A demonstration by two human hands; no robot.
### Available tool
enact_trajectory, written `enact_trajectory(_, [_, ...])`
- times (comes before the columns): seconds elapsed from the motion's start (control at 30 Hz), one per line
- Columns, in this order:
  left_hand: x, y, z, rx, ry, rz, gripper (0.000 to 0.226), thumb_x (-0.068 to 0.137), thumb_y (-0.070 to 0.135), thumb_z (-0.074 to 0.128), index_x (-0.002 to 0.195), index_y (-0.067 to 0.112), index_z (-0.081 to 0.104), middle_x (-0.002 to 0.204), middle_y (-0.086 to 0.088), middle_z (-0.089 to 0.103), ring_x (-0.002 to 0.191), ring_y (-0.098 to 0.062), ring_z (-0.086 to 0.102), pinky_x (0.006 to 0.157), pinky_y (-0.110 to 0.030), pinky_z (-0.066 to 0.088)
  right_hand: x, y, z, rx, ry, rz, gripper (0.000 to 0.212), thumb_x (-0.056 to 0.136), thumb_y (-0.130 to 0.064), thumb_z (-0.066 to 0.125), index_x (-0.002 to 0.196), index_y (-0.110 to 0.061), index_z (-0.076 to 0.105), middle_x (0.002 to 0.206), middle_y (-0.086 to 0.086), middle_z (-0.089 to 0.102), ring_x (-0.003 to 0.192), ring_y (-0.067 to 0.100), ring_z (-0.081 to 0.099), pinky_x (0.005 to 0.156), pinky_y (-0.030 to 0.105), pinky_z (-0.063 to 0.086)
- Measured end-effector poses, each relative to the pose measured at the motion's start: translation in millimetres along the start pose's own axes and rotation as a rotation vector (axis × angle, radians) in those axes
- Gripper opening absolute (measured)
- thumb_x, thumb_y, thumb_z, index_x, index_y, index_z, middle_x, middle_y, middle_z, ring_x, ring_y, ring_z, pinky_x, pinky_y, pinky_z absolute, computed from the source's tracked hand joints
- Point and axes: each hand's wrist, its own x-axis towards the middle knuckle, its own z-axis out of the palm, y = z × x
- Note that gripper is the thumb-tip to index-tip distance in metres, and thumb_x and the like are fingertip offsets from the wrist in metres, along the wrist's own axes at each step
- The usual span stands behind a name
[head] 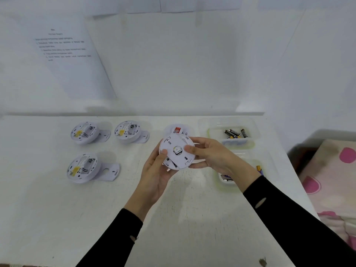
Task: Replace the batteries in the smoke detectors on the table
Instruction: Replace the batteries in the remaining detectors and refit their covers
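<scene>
White smoke detector point(174, 142) held above surface point(57, 209)
I record left hand point(154, 176) and right hand point(210, 157) each gripping an edge, thumbs on its face

Smooth matt plastic smoke detector point(174, 141), clear glossy plastic tray point(250, 124), scuffed matt table point(57, 218), dark cloth sleeve point(298, 218).

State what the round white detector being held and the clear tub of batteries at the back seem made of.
Round white smoke detector: likely moulded plastic, matt; uniform white shell with moulded slots. Clear rectangular tub: probably thin glossy plastic; see-through walls, pale glints on the rim.
</scene>
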Motion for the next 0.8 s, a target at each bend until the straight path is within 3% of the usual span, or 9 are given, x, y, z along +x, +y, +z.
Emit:
enact_trajectory(0.37, [8.3,-0.9,6.5,-0.028,0.081,0.011,0.039,0.105,0.02,0.041,0.14,0.006,0.049,0.135,-0.013,0.061,0.123,-0.034,0.059,0.083,-0.045,0.058,10.9,-0.3,-3.4,0.304,-0.033,0.238,0.038,0.083,-0.006,0.068,0.121,-0.01,0.062,0.117,0.013,0.069,0.099,0.03,0.069,0.083,0.047,0.057])
enact_trajectory(0.57, [15.4,-2.7,4.1,-0.077,0.076,-0.045,0.049,0.096,0.025,0.051,0.141,0.006,0.048,0.137,-0.016,0.059,0.126,-0.037,0.056,0.089,-0.052,0.056,12.4,9.7,-3.6,0.463,-0.045,0.293,0.043,0.075,0.0,0.067,0.118,-0.008,0.063,0.125,0.017,0.063,0.118,0.032,0.06,0.089,0.053,0.051])
enact_trajectory(0.8, [23.8,-4.2,2.5,-0.129,0.104,-0.084,0.056,0.092,0.031,0.058,0.141,0.003,0.048,0.136,-0.022,0.057,0.127,-0.042,0.054,0.078,-0.05,0.059,13.9,17.1,-1.3,0.455,-0.044,0.239,0.046,0.084,0.006,0.062,0.126,-0.013,0.058,0.119,0.014,0.068,0.105,0.03,0.066,0.089,0.049,0.053])
